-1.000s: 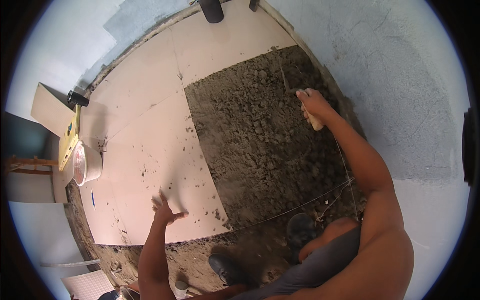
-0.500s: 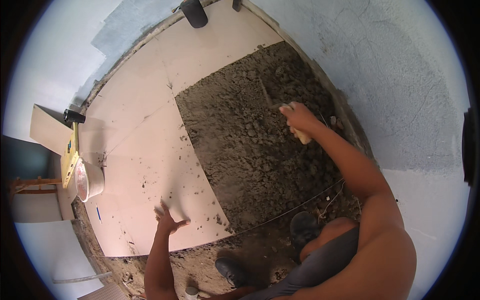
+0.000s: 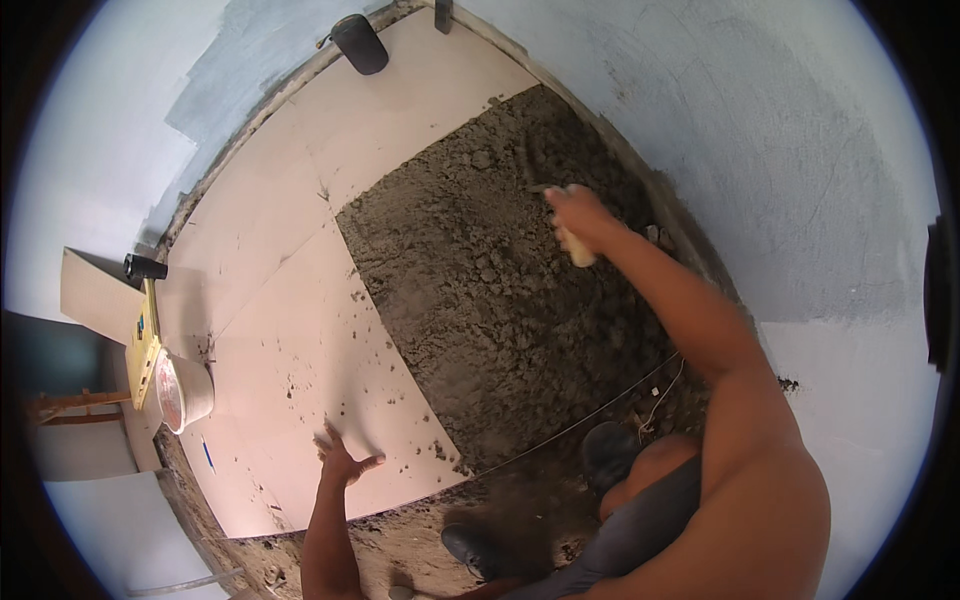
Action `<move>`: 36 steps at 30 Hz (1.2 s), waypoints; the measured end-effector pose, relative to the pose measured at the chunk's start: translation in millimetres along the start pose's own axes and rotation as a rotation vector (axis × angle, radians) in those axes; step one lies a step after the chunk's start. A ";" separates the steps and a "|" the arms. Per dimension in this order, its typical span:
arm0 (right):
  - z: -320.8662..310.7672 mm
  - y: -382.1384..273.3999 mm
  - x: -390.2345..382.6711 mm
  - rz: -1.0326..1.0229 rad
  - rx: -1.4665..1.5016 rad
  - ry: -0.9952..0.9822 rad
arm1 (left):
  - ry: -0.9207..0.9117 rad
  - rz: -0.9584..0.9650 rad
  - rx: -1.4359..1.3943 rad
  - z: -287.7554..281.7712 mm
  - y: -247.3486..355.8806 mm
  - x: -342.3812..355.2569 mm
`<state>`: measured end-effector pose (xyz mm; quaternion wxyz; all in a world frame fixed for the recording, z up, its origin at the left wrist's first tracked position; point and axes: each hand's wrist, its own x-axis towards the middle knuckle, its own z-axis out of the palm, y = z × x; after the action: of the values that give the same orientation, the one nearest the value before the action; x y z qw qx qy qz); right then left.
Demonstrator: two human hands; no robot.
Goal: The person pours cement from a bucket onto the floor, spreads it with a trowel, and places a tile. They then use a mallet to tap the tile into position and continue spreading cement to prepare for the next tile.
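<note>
A patch of rough grey mortar bed is seen beside large pale floor tiles. The right hand is closed around a light wooden handle, and the tool is held over the mortar near the wall. The left hand is laid flat, fingers spread, on a tile spotted with crumbs of mortar. A small bucket and a yellow level are placed at the left edge of the tiles.

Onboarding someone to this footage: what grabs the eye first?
The dark mortar bed filling the middle, beside pale laid tiles on the left. The right hand grips a wooden-handled tool over the mortar's far side; the left hand presses flat on the nearest tile.
</note>
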<state>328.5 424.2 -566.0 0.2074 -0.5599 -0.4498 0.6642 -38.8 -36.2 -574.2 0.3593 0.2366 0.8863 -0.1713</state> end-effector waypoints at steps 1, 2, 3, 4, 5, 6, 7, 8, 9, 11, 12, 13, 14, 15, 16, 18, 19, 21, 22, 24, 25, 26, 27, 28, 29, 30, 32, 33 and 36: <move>-9.7 1.2 -4.9 0.012 -0.019 0.000 | 0.012 -0.005 -0.008 -2.8 -2.8 -1.2; -25.1 -0.1 -12.3 0.023 -0.049 0.007 | 0.016 -0.002 -0.023 -2.9 -0.3 -3.6; -32.2 -2.6 -17.9 0.035 -0.081 0.012 | 0.020 -0.001 -0.040 -2.5 1.5 -5.2; -32.7 -6.3 -22.4 0.021 -0.054 0.055 | 0.011 -0.002 -0.036 -5.2 4.7 -6.4; -29.7 -9.9 -25.9 0.007 -0.028 0.097 | 0.001 -0.005 -0.034 -7.7 7.3 -7.2; -24.9 -12.5 -26.6 -0.007 -0.003 0.136 | -0.008 -0.010 -0.033 -7.9 7.6 -7.8; -22.1 -16.0 -25.2 -0.040 0.039 0.070 | 0.004 0.005 -0.028 -5.8 7.1 -5.9; -15.3 -18.9 -18.4 -0.075 0.085 -0.001 | 0.021 0.014 -0.022 -2.2 3.9 -1.9; -4.7 -21.7 -10.5 -0.107 0.135 -0.076 | 0.039 0.019 -0.012 -3.2 1.9 -0.8; 26.9 -30.4 6.7 -0.073 0.072 -0.224 | 0.022 0.003 -0.022 -6.2 2.5 -3.7; 40.1 -29.8 17.3 -0.083 0.013 -0.266 | 0.008 0.000 -0.023 -6.7 5.7 -5.6; 51.1 -28.8 27.7 -0.093 -0.045 -0.307 | 0.004 0.007 -0.021 -8.5 9.5 -6.2; 62.7 -26.5 37.4 -0.096 -0.100 -0.287 | -0.002 0.008 -0.020 -9.9 10.3 -7.5; 69.1 -26.1 44.8 -0.101 -0.160 -0.258 | -0.010 0.018 -0.020 -10.2 12.7 -6.1; 69.5 -25.0 51.1 -0.105 -0.219 -0.227 | -0.013 0.024 -0.012 -10.3 13.4 -4.7; 59.1 -27.8 54.4 -0.099 -0.115 -0.152 | -0.016 0.024 -0.013 -7.9 10.1 -4.7; 50.1 -30.1 53.9 -0.097 -0.064 -0.113 | -0.020 0.015 -0.007 -8.7 10.2 -5.2; 32.0 -38.9 45.2 -0.022 0.011 0.046 | -0.035 -0.011 0.006 -10.3 10.3 -9.6; 22.5 -34.1 50.7 -0.033 0.018 0.053 | -0.034 -0.013 0.005 -9.1 8.1 -10.2; -0.5 -33.9 57.2 -0.069 0.037 0.087 | -0.024 0.007 0.007 -11.7 10.2 -6.9; -2.8 -32.3 62.2 -0.097 0.085 0.056 | -0.031 0.000 0.004 -9.8 8.9 -5.1; -2.3 -34.5 65.9 -0.100 0.097 0.026 | -0.035 -0.007 0.007 -7.9 6.0 -2.8; -0.6 -39.0 69.9 -0.104 0.109 0.001 | -0.040 -0.010 0.012 -7.9 5.8 -1.8; 1.9 -43.8 74.0 -0.107 0.121 -0.024 | -0.045 -0.011 0.018 -8.8 7.1 -1.4; 8.0 -46.3 79.2 -0.105 0.159 0.053 | -0.053 -0.012 0.024 -9.2 9.0 -1.8; 1.5 -47.7 81.0 -0.080 0.187 0.097 | -0.060 -0.012 0.030 -10.1 12.2 -1.7; -2.6 -52.2 81.2 -0.029 0.240 0.168 | -0.075 -0.024 0.022 -10.0 16.1 -4.7; -3.8 -52.0 76.9 -0.013 0.274 0.190 | -0.081 -0.037 0.013 -9.4 15.0 -6.1; -21.5 -40.6 46.9 0.006 0.264 0.190 | 0.000 0.001 0.058 -8.4 6.3 -0.3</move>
<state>325.8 489.3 -557.8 0.3187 -0.5895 -0.3353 0.6622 -39.8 -27.1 -569.1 0.3522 0.2473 0.8809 -0.1967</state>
